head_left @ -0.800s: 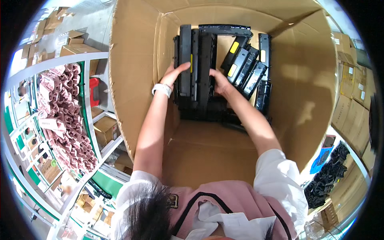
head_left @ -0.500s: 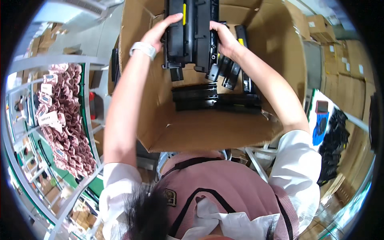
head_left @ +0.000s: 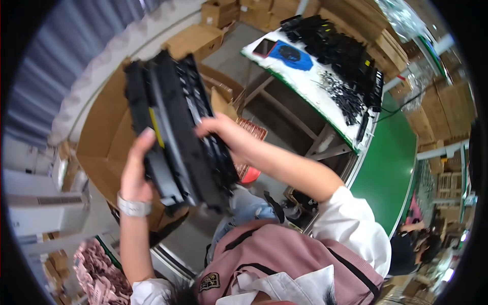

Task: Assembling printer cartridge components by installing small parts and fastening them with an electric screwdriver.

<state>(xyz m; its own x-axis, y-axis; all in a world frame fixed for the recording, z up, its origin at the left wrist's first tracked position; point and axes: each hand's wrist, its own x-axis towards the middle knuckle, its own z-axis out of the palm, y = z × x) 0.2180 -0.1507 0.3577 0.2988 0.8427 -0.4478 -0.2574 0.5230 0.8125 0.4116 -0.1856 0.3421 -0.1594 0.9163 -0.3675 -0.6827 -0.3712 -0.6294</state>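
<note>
Between my two hands is a bundle of long black plastic parts (head_left: 175,132), pressed side by side and tilted, with a yellow strip along one of them. My left hand (head_left: 136,170) grips its left side, thumb lying near the yellow strip. On the opposite side my right hand (head_left: 221,131) is closed against the parts, its fingertips partly hidden. Motion blurs the bundle somewhat. Behind and below it stands an open cardboard box (head_left: 96,152), whose inside is mostly covered by the bundle and my left hand.
To the right, a white-topped table (head_left: 300,76) with a green edge carries a phone (head_left: 265,48), a blue bag (head_left: 292,55), black parts (head_left: 335,48) and small loose pieces. A green surface (head_left: 389,162) adjoins it. Pink parts (head_left: 99,274) are heaped at lower left.
My hands have lifted the black parts out of the box. My view has swung to the right, bringing the white-topped table into fuller sight.
</note>
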